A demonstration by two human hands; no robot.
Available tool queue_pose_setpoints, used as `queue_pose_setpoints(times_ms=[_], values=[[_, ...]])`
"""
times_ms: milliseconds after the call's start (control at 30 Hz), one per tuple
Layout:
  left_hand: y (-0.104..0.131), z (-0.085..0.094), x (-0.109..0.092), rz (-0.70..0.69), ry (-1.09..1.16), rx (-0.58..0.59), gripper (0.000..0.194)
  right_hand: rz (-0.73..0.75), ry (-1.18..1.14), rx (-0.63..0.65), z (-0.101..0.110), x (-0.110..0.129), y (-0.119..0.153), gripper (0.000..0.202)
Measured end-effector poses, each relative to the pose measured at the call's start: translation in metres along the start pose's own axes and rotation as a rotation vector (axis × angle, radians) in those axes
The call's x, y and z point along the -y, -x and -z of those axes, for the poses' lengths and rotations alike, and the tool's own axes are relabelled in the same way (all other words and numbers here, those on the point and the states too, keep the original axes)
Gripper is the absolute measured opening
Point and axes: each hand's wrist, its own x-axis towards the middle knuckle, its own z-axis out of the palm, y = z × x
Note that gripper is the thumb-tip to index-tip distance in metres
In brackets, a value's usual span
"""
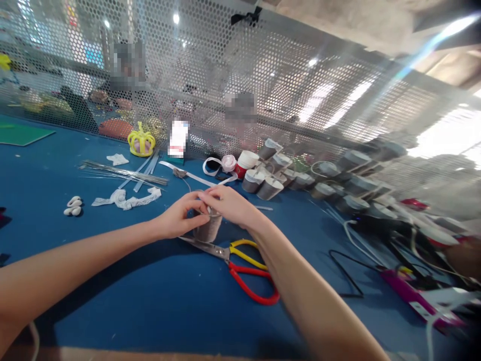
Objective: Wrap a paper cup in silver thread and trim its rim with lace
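A small grey cup (208,229) stands upright on the blue table in front of me. My left hand (180,215) is at its left rim, fingers bent and closed around its upper edge. From the right, my right hand (227,203) reaches over the top of the cup, its fingertips pressed together against those of the left. What the right fingertips pinch is too small and covered to name. Scissors (221,252) with one yellow and one red handle lie just below the cup, partly under my right forearm.
Wires (126,173), white cloth scraps (128,200) and a yellow crown-shaped piece (141,143) lie at the left. Grey cups (270,187) are heaped at the back right, before a perforated metal screen (210,65). A purple power strip (421,301) and cables lie right.
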Motion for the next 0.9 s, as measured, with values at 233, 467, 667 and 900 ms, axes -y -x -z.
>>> queue_pose_setpoints(times_ms=[233,467,667,900], values=[[-0.001,0.002,0.003,0.07,0.067,-0.013,0.013,-0.063,-0.251,-0.108,0.006,-0.007,0.021,0.021],[-0.001,0.004,0.007,0.161,0.164,-0.004,0.014,-0.161,-0.511,-0.292,0.005,-0.02,0.048,0.02],[-0.001,0.006,0.009,0.155,0.233,0.026,0.016,-0.164,-0.478,-0.324,0.0,-0.033,0.053,0.021],[-0.002,0.008,0.004,0.18,0.281,0.087,0.013,-0.183,-0.506,-0.343,-0.003,-0.039,0.054,0.023]])
